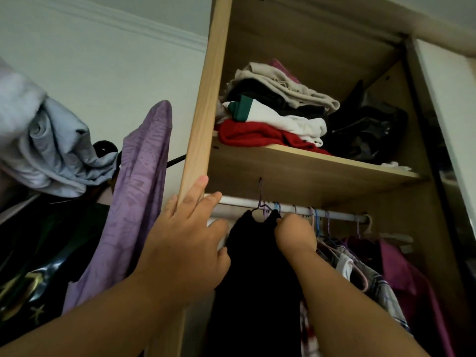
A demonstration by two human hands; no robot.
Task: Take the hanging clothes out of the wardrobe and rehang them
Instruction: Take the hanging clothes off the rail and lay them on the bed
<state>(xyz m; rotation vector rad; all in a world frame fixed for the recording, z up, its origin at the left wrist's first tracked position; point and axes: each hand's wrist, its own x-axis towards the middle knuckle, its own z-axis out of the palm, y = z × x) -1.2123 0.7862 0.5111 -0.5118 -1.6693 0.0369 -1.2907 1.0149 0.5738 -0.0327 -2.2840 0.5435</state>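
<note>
Left hand (185,243) lies w/ fingers stretched along the wardrobe's side panel (203,99), prob. to steady the reach. Right hand (296,235), fingers curled, pinches the black garment (255,279) at its shoulder, just under the rail (334,212); I guess that's to steer its purple hanger (260,191). Garment hangs long, dark, limp at the rail's left end, 1 of several pieces there.

Both forearms are bare and raised, reaching up and forward. The left hand (188,243) has thumb and index finger extended and spread, the remaining fingers partly bent. The right hand (296,234) has its fingers curled (back of hand toward the camera), pinching the shoulder of the black garment (257,279).
</note>
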